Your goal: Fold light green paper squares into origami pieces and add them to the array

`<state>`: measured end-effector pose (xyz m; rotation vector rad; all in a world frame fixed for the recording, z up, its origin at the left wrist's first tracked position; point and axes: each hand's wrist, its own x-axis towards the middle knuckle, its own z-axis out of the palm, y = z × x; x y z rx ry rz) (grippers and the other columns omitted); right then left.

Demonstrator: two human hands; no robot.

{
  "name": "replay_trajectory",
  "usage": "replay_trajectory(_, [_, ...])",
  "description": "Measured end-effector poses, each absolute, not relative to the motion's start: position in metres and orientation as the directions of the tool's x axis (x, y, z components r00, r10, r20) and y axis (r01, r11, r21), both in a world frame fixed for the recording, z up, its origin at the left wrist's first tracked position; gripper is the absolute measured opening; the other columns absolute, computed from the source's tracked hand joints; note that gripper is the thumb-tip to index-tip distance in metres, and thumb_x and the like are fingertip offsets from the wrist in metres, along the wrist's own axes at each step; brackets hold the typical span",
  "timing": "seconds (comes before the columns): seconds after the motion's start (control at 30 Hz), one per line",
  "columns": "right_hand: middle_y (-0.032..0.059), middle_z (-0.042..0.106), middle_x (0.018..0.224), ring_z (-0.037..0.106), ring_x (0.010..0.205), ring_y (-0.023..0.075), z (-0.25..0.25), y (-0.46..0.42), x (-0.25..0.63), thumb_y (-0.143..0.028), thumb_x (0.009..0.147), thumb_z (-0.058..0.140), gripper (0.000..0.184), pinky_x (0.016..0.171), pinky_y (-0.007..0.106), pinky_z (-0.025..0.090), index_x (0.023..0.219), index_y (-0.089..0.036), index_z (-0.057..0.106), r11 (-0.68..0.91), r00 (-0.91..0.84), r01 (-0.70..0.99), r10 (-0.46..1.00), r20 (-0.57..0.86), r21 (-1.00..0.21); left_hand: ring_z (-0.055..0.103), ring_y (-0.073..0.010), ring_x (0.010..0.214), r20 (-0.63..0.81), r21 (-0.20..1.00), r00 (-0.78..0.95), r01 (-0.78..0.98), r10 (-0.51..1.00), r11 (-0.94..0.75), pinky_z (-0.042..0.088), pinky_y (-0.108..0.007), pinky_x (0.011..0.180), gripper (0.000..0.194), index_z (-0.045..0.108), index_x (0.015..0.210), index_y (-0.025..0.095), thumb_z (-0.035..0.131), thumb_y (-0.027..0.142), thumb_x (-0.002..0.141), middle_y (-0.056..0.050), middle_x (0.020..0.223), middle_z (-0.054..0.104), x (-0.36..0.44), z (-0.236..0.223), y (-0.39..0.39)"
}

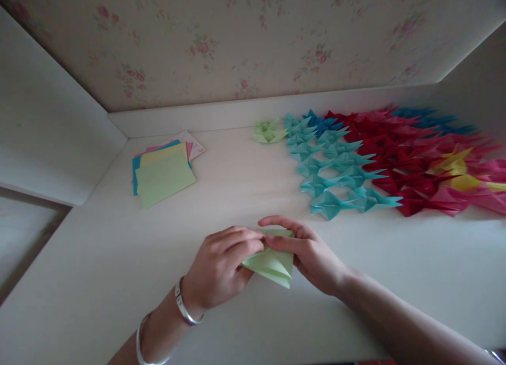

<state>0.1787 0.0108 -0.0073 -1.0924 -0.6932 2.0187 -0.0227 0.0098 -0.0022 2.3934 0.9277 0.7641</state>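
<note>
Pale green folded paper [274,266] at lower centre of frame, between both hands; left hand [223,265] has its grip pinched on the paper's left side; right hand [306,251] grips its upper right part; loose coloured sheets [166,178] on bench [237,188], left of centre; turquoise folded pieces [329,203], right of centre.

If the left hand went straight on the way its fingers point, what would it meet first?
The left hand would first press into the folded green paper it holds. Just beyond, it would probably meet the right hand, though depth is hard to judge from this single view.
</note>
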Motion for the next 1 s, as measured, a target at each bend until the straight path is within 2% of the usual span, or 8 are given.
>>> replay_trajectory(0.13, [-0.0022,0.061,0.057,0.053,0.048,0.0120,-0.007,0.012,0.182,-0.050,0.088,0.063,0.037,0.046,0.022,0.040,0.106,-0.017,0.067,-0.531,-0.454,-0.230,0.800,-0.393,-0.816,0.072,-0.0201,0.096,0.307,0.645,0.577,0.459,0.757,-0.611,0.056,-0.031,0.087,0.036,0.068,0.116,0.021,0.053,0.004,0.088,-0.007,0.108,0.076,-0.021,0.001,0.008])
replay_trajectory(0.2, [-0.0033,0.056,0.050,0.046,0.042,0.0111,-0.005,0.012,0.186,-0.059,0.095,0.046,0.051,0.043,0.023,0.035,0.109,-0.015,0.066,-0.447,-0.512,-0.153,0.799,-0.316,-0.881,0.074,-0.0178,0.083,0.224,0.783,0.475,0.432,0.851,-0.448,0.059,-0.027,0.077,0.029,0.070,0.112,0.020,0.053,0.009,0.091,-0.006,0.100,0.077,-0.019,0.004,0.008])
replay_trajectory(0.27, [-0.0036,0.052,0.048,0.040,0.041,0.0097,-0.002,0.012,0.191,-0.062,0.097,0.037,0.057,0.044,0.023,0.031,0.103,-0.014,0.067,-0.330,-0.530,-0.072,0.812,-0.244,-0.941,0.072,-0.0155,0.067,0.033,0.903,0.377,0.386,0.925,-0.189,0.059,-0.024,0.063,0.019,0.073,0.101,0.019,0.057,0.021,0.093,-0.005,0.087,0.076,-0.018,0.009,0.009])
replay_trajectory(0.33, [-0.0030,0.051,0.054,0.041,0.047,0.0095,0.001,0.013,0.194,-0.060,0.096,0.044,0.053,0.046,0.023,0.032,0.094,-0.013,0.069,-0.214,-0.493,0.015,0.848,-0.194,-0.977,0.069,-0.0145,0.061,-0.142,0.953,0.373,0.302,0.917,0.025,0.058,-0.022,0.056,0.020,0.074,0.089,0.018,0.060,0.031,0.093,-0.003,0.077,0.073,-0.017,0.014,0.012])
replay_trajectory(0.43, [-0.0018,0.053,0.062,0.048,0.055,0.0105,0.003,0.014,0.195,-0.050,0.094,0.057,0.038,0.050,0.022,0.036,0.094,-0.014,0.070,-0.155,-0.441,0.072,0.881,-0.171,-0.985,0.068,-0.0154,0.068,-0.261,0.963,0.414,0.170,0.872,0.208,0.058,-0.021,0.056,0.022,0.075,0.089,0.017,0.064,0.036,0.091,-0.003,0.076,0.071,-0.016,0.018,0.014])
replay_trajectory(0.6, [0.0024,0.065,0.065,0.060,0.053,0.0121,0.002,0.018,0.197,-0.043,0.090,0.065,0.033,0.051,0.023,0.046,0.095,-0.012,0.074,-0.305,-0.533,-0.075,0.817,-0.220,-0.949,0.068,-0.0137,0.068,-0.349,0.923,0.434,0.005,0.831,0.385,0.057,-0.018,0.054,0.024,0.076,0.102,0.016,0.068,0.034,0.088,-0.004,0.078,0.073,-0.020,0.018,0.014])
replay_trajectory(0.77, [0.0033,0.072,0.060,0.068,0.050,0.0161,0.001,0.019,0.200,-0.032,0.077,0.078,0.023,0.051,0.027,0.054,0.093,-0.016,0.079,-0.471,-0.512,-0.337,0.819,-0.261,-0.816,0.068,-0.0099,0.060,-0.418,0.803,0.476,-0.206,0.774,0.560,0.059,-0.018,0.059,0.018,0.082,0.090,0.021,0.082,0.026,0.072,-0.002,0.079,0.076,-0.024,0.019,0.013])
replay_trajectory(1.0, [0.0053,0.072,0.056,0.069,0.050,0.0181,-0.001,0.018,0.195,-0.028,0.073,0.078,0.014,0.050,0.028,0.055,0.074,-0.015,0.077,-0.527,-0.508,-0.405,0.809,-0.295,-0.748,0.071,-0.0144,0.064,-0.413,0.824,0.439,-0.193,0.798,0.533,0.062,-0.023,0.062,0.005,0.083,0.073,0.021,0.080,0.021,0.069,-0.005,0.078,0.078,-0.022,0.019,0.012])
